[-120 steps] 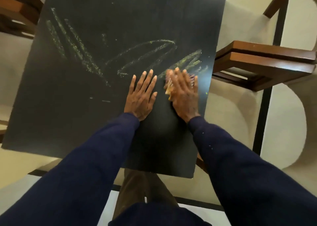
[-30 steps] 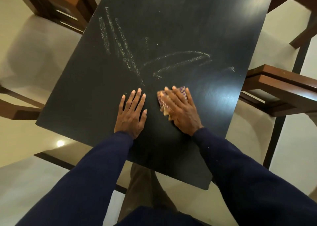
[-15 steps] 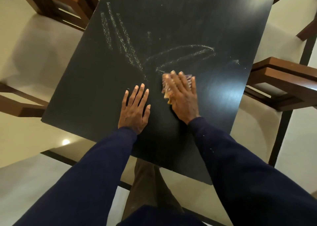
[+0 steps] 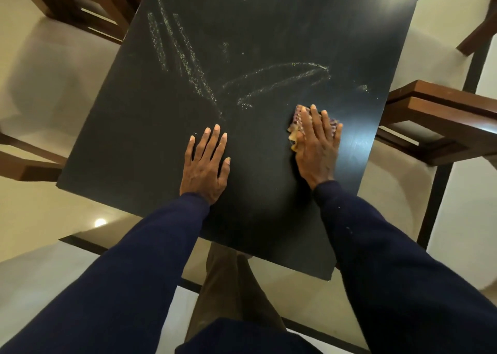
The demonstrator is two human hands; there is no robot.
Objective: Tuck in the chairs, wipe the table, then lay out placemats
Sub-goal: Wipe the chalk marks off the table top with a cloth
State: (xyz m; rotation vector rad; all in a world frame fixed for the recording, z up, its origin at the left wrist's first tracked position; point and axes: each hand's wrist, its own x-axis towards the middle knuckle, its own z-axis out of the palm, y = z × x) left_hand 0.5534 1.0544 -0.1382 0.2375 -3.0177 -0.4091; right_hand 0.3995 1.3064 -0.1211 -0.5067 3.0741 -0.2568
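A black table [image 4: 150,127] fills the middle of the head view, with pale chalky streaks [image 4: 185,55] across its far half. My right hand [image 4: 318,146] presses flat on a small patterned cloth [image 4: 295,127] near the table's right edge; the hand covers most of the cloth. My left hand [image 4: 205,162] lies flat on the tabletop to the left of it, fingers spread, holding nothing. No placemats are in view.
Brown wooden chairs stand around the table: one at the right edge [image 4: 441,122], one at the far left corner [image 4: 78,6], one at the left [image 4: 24,162], part of one at the top right [image 4: 481,23]. Pale glossy floor surrounds the table.
My right hand has slid the cloth rightwards towards the table's right edge. The streaks near the right edge have thinned. My left hand stays planted.
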